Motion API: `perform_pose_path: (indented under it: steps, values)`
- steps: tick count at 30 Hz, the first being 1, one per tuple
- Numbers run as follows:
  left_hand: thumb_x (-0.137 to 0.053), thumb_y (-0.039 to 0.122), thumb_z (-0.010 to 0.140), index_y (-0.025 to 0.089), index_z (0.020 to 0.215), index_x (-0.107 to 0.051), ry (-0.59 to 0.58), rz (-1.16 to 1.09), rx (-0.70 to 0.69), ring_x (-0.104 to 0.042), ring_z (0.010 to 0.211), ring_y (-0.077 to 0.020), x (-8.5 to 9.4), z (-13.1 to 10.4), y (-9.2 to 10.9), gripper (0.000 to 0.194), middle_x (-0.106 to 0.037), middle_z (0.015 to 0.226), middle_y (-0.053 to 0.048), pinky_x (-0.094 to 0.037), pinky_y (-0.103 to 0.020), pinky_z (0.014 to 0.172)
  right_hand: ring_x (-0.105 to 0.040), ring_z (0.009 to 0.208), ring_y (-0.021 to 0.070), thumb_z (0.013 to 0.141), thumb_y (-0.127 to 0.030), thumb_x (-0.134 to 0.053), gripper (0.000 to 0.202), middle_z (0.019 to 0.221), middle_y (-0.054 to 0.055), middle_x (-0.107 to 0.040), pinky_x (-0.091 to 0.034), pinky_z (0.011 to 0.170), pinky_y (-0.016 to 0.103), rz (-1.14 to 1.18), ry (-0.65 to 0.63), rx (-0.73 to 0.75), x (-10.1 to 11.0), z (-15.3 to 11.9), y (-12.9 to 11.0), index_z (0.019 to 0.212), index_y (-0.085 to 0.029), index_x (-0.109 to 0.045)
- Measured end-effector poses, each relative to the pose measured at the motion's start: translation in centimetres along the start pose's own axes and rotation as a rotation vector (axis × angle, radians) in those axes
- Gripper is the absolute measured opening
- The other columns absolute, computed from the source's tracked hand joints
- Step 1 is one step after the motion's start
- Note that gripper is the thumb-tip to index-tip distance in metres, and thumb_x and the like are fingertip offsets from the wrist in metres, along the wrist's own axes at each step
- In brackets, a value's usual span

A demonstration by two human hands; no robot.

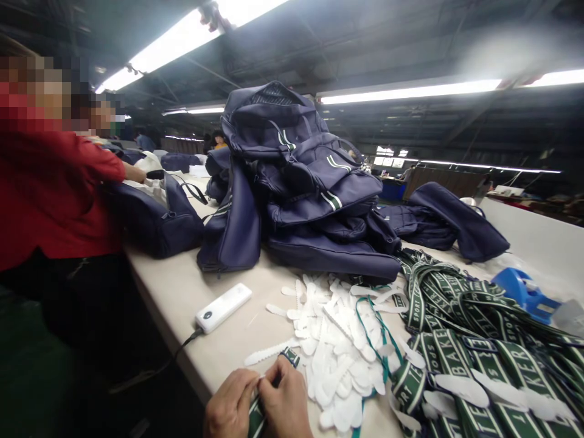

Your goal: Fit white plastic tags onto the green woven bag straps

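Both of my hands are close together at the table's front edge. My left hand [230,404] is closed, its fingertips pinching at a green strap [257,420] with white edging. My right hand [286,398] grips the same strap from the other side, and a patterned end of it sticks out above the fingers. A small white bit shows between the fingertips, too small to make out. Just beyond and to the right lies a heap of white plastic strips [337,347] with notched edges. A single notched strip [269,353] lies right above my hands.
Navy bags [314,182] are piled high mid-table. Lettered green straps [474,353] cover the right side, near a blue tape dispenser [524,295]. A white power bank [223,308] with a cable lies at left. A person in red [59,182] handles a navy bag [159,219].
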State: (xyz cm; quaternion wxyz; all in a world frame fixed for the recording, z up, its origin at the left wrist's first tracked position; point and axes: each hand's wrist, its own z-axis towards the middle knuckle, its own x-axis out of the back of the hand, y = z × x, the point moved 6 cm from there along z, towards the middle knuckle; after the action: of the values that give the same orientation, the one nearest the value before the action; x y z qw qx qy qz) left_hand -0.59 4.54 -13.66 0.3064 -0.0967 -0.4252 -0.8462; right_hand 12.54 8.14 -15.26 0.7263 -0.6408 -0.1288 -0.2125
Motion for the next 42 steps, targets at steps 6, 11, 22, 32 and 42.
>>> perform_pose_path:
  steps: [6,11,22,32,42]
  values:
    - [-0.053,0.022,0.092,0.025,0.085,-0.069,0.073,0.044,-0.089,-0.069,0.072,-0.0188,0.3,0.0,0.8,0.017,-0.072,0.077,-0.003,-0.055,-0.026,0.073,-0.061,0.060,0.0198,0.077,-0.017,-0.054,0.008,0.065,-0.001,-0.064,-0.033,0.056,0.028,-0.042,0.061,0.164,-0.1,-0.7,-0.5,0.078,-0.024,-0.058]
    - [-0.055,0.024,0.091,0.023,0.081,-0.069,0.019,-0.013,-0.041,-0.068,0.072,-0.0169,0.6,0.1,1.3,0.018,-0.070,0.075,-0.002,-0.052,-0.024,0.074,-0.062,0.064,0.0205,0.081,-0.015,-0.048,0.014,0.068,0.002,-0.063,-0.033,0.058,0.029,-0.196,0.081,0.300,-0.5,-1.5,-1.0,0.073,-0.022,-0.058]
    - [-0.063,0.043,0.080,0.019,0.086,-0.067,-0.479,-0.334,0.502,-0.063,0.068,-0.0190,-0.6,2.6,-1.5,0.026,-0.066,0.071,0.000,-0.049,-0.027,0.065,-0.060,0.066,0.0166,0.078,-0.013,-0.054,0.014,0.068,0.000,-0.063,-0.040,0.062,0.024,0.180,0.065,0.264,0.3,-1.3,-0.4,0.071,-0.020,-0.063]
    - [-0.045,0.024,0.090,0.021,0.085,-0.071,-0.710,0.021,0.089,-0.066,0.079,-0.0193,0.3,3.7,1.4,0.026,-0.070,0.083,-0.004,-0.047,-0.028,0.075,-0.050,0.062,0.0143,0.071,-0.010,-0.053,0.011,0.071,-0.001,-0.053,-0.038,0.059,0.023,0.105,0.112,0.240,0.7,-1.5,-0.3,0.077,-0.019,-0.053]
    - [-0.051,0.028,0.088,0.021,0.071,-0.062,-0.513,0.046,0.180,-0.059,0.066,-0.0172,0.4,2.7,2.2,0.022,-0.063,0.068,0.000,-0.040,-0.028,0.066,-0.051,0.046,0.0141,0.078,-0.034,-0.049,0.026,0.056,0.004,-0.059,-0.035,0.047,0.023,0.410,-0.263,-0.216,1.4,-2.8,0.0,0.062,-0.016,-0.060]
